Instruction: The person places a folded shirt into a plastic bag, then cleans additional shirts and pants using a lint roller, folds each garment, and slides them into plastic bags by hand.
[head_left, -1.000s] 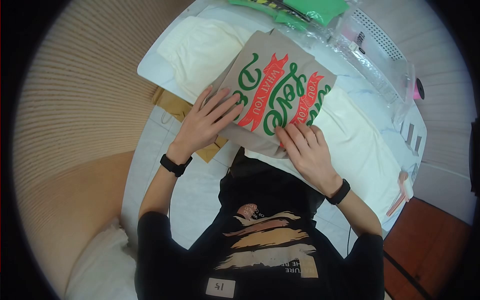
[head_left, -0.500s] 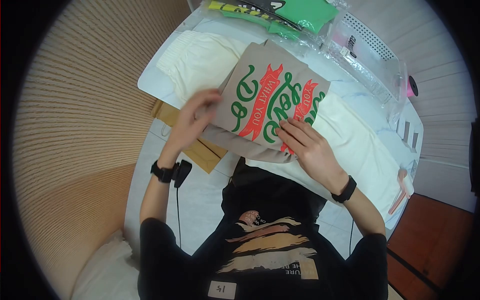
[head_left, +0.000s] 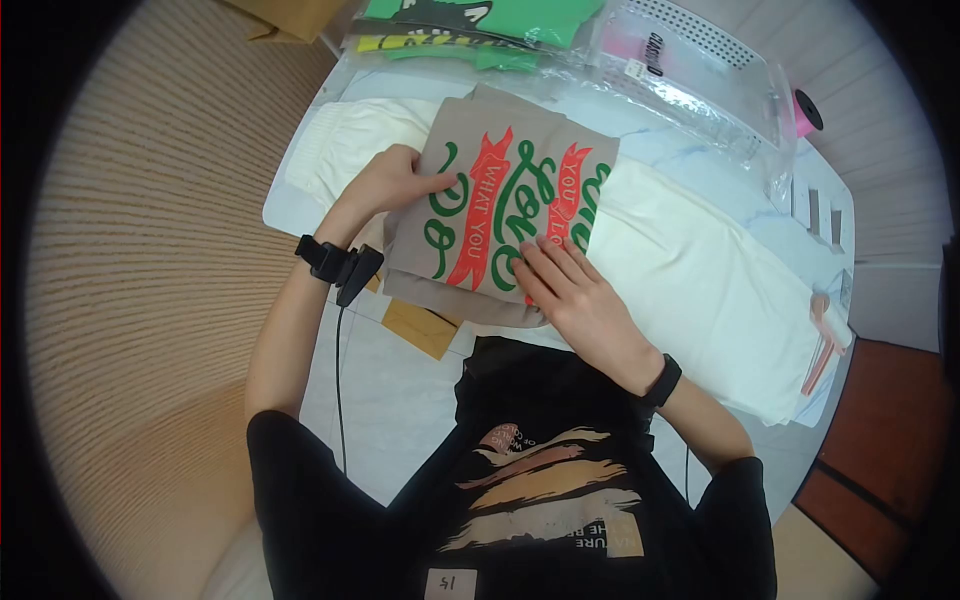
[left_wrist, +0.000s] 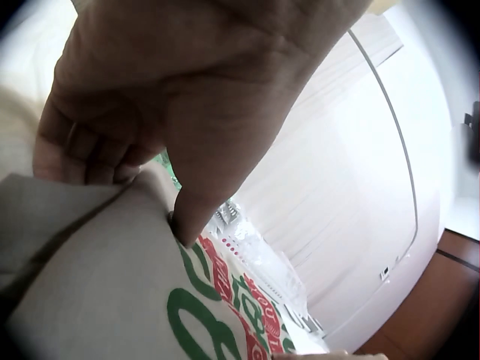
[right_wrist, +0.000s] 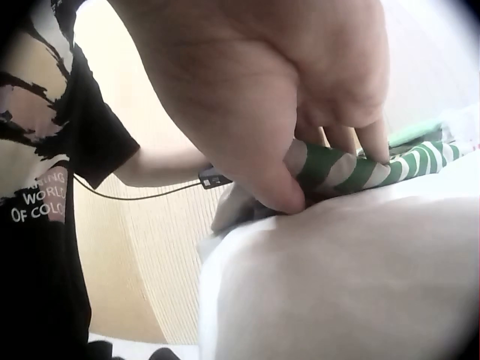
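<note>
A folded grey cloth (head_left: 420,230) with green and red lettering lies over white fabric on the table. At its left edge, the left hand (head_left: 392,180) has its thumb on the printed face and its fingers curled at the edge; the left wrist view shows this hand (left_wrist: 172,97) pinching the grey cloth (left_wrist: 105,292). The right hand (head_left: 585,305) lies on the lower right part of the print. In the right wrist view the right hand (right_wrist: 277,97) has fingers on top of the green-striped cloth (right_wrist: 352,171) and its thumb at the near edge.
White fabric (head_left: 690,290) spreads to the right, with an elastic-waisted part (head_left: 335,145) at upper left. Green packaged items (head_left: 530,20) and a white perforated basket (head_left: 700,30) stand at the back. A pink spool (head_left: 805,113) and pink-handled tool (head_left: 822,350) are at the right.
The left hand lifted off the print, moved to the cloth's left edge and took hold there. The right hand stays on the print. The head view has shifted, moving the table's contents in the picture.
</note>
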